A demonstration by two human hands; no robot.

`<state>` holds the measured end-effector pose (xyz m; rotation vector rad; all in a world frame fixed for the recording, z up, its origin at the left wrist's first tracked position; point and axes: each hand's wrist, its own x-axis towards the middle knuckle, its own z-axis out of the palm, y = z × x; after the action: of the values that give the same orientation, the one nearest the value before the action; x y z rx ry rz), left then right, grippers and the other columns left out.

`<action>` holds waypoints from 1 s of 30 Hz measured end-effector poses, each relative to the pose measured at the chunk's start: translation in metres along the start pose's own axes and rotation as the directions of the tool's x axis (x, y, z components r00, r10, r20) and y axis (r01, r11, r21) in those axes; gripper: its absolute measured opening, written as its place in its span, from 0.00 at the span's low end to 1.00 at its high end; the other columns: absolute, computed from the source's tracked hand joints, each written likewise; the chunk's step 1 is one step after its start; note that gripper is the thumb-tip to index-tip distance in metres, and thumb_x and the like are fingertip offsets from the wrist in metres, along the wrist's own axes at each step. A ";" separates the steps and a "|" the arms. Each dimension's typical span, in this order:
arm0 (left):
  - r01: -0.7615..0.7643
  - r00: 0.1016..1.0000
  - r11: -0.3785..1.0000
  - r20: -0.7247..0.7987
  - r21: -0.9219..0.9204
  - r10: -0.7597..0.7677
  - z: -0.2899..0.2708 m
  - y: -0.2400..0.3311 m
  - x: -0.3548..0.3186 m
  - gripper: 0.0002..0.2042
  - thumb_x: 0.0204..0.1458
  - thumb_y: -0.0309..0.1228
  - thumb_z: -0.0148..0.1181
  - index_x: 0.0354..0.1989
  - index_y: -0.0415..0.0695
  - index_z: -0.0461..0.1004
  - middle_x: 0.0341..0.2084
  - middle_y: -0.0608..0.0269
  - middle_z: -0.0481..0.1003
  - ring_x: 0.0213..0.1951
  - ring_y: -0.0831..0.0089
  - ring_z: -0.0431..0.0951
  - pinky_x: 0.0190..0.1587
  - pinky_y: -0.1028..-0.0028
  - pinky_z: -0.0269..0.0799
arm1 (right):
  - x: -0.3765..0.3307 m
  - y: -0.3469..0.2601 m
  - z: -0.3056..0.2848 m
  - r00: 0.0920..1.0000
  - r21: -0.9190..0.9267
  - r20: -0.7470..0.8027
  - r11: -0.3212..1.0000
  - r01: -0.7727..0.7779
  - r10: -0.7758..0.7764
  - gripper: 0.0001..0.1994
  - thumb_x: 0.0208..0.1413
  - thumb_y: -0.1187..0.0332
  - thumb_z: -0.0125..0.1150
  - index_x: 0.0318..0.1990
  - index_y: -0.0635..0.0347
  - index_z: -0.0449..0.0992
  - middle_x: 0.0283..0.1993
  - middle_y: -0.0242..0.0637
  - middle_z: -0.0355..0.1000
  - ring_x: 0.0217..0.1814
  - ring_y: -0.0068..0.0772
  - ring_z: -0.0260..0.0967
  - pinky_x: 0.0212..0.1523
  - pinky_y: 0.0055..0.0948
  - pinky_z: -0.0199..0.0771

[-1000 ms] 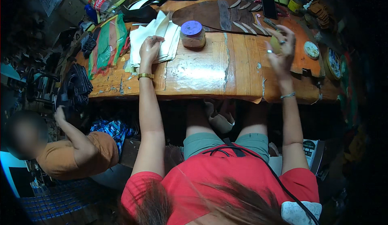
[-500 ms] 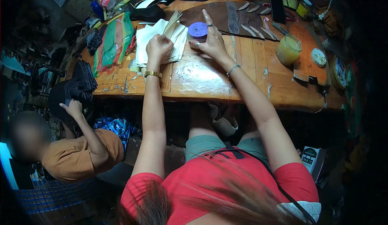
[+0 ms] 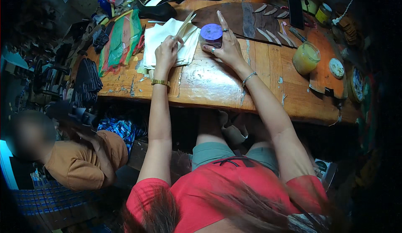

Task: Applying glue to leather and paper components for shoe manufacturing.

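Observation:
My left hand (image 3: pixel 166 52) is closed over a stack of white sheets (image 3: pixel 184 42), pinching a thin cream-coloured strip (image 3: pixel 187 23) that stands up at a slant from the fingers. Beside it on the right, a small jar with a purple lid (image 3: pixel 211 32) rests on the wooden table (image 3: pixel 209 80). My right hand (image 3: pixel 228 48) is wrapped against the jar's right and near side, with the thumb in front. Its index finger is stretched out past the lid, and the fingertip looks whitish. Part of the jar's side is hidden by that hand.
Beyond the jar lies a brown leather sheet (image 3: pixel 224 17) with curved pale pieces on it. An open jar of yellowish paste (image 3: pixel 306 59) stands at the right, near a phone (image 3: pixel 295 12). Green plastic (image 3: pixel 121 42) lies at the left. A co-worker (image 3: pixel 79 162) sits lower left.
The view has shifted slightly, moving the table rightward in the picture. My left fist has loosened and turned a little, still with the strip. The co-worker's hands and the dark pieces there have moved.

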<state>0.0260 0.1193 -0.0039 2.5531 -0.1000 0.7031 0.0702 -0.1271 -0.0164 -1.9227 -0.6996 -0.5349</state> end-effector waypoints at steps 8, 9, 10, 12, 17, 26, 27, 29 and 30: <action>-0.005 0.995 0.997 0.104 0.082 -0.004 -0.006 0.009 0.000 0.13 0.46 0.39 0.74 0.35 0.45 0.85 0.37 0.59 0.81 0.37 0.55 0.83 0.42 0.62 0.78 | 0.002 -0.001 -0.001 0.999 0.009 -0.007 0.999 0.047 -0.047 0.60 0.42 0.61 0.80 0.80 0.49 0.42 0.59 0.57 0.71 0.61 0.61 0.69 0.64 0.51 0.68; -0.011 0.994 0.997 0.110 0.073 0.003 -0.006 0.009 0.000 0.13 0.46 0.39 0.74 0.35 0.45 0.85 0.37 0.59 0.81 0.37 0.55 0.83 0.42 0.62 0.78 | 0.002 -0.002 -0.002 0.999 -0.002 -0.008 0.999 0.050 -0.050 0.60 0.42 0.61 0.80 0.80 0.49 0.42 0.59 0.57 0.71 0.61 0.61 0.69 0.64 0.51 0.68; 0.000 0.995 0.999 0.101 0.053 -0.006 -0.005 0.009 0.000 0.12 0.46 0.39 0.74 0.34 0.45 0.85 0.36 0.59 0.81 0.37 0.55 0.83 0.42 0.62 0.78 | 0.002 -0.002 -0.002 0.998 -0.009 -0.007 0.998 0.061 -0.061 0.60 0.42 0.61 0.80 0.80 0.49 0.42 0.59 0.57 0.71 0.61 0.61 0.69 0.64 0.51 0.68; 0.015 0.996 0.999 0.092 0.033 -0.018 -0.003 0.008 -0.001 0.11 0.46 0.38 0.74 0.34 0.45 0.85 0.35 0.59 0.81 0.36 0.55 0.83 0.42 0.62 0.78 | 0.001 -0.003 -0.003 0.999 -0.023 -0.004 0.998 0.052 -0.052 0.61 0.42 0.61 0.80 0.80 0.49 0.42 0.59 0.56 0.71 0.61 0.61 0.69 0.64 0.51 0.68; -0.029 0.999 0.999 0.031 0.035 0.028 0.001 0.007 -0.001 0.09 0.48 0.34 0.71 0.33 0.43 0.85 0.33 0.57 0.81 0.36 0.54 0.83 0.41 0.62 0.78 | 0.003 -0.002 -0.002 0.999 0.006 0.009 0.999 0.049 -0.049 0.61 0.42 0.60 0.80 0.80 0.48 0.41 0.58 0.56 0.72 0.59 0.61 0.70 0.63 0.51 0.68; -0.040 0.998 0.994 -0.034 0.104 0.044 0.007 0.003 -0.004 0.07 0.51 0.33 0.68 0.31 0.41 0.83 0.33 0.56 0.81 0.35 0.55 0.83 0.39 0.62 0.78 | 0.004 0.003 0.002 0.994 -0.020 -0.042 0.994 0.104 -0.105 0.60 0.42 0.60 0.80 0.80 0.47 0.42 0.58 0.56 0.71 0.59 0.61 0.70 0.63 0.51 0.68; -0.049 0.998 0.995 -0.032 0.090 0.052 0.008 0.001 -0.004 0.07 0.51 0.33 0.68 0.31 0.41 0.83 0.33 0.56 0.81 0.35 0.55 0.83 0.39 0.62 0.78 | 0.004 0.003 0.002 0.995 -0.015 -0.037 0.995 0.096 -0.096 0.60 0.42 0.60 0.80 0.80 0.47 0.42 0.59 0.56 0.71 0.60 0.61 0.70 0.63 0.51 0.68; 0.036 0.998 0.999 -0.053 -0.003 -0.036 0.008 -0.002 -0.004 0.08 0.52 0.33 0.68 0.32 0.41 0.83 0.33 0.57 0.81 0.34 0.56 0.83 0.39 0.63 0.77 | 0.005 0.002 0.002 0.995 -0.011 -0.032 0.996 0.089 -0.089 0.60 0.42 0.61 0.80 0.80 0.47 0.42 0.59 0.56 0.71 0.60 0.61 0.70 0.63 0.51 0.68; 0.017 0.998 1.000 -0.056 -0.020 -0.018 0.008 -0.003 -0.004 0.08 0.52 0.33 0.68 0.32 0.41 0.83 0.33 0.57 0.81 0.34 0.56 0.83 0.39 0.63 0.77 | 0.005 0.001 0.002 0.994 -0.011 -0.048 0.995 0.102 -0.103 0.60 0.42 0.61 0.80 0.80 0.47 0.42 0.61 0.56 0.71 0.61 0.61 0.70 0.64 0.51 0.67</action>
<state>0.0274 0.1179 -0.0134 2.5106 -0.0656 0.7631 0.0747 -0.1244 -0.0155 -1.8826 -0.7690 -0.6474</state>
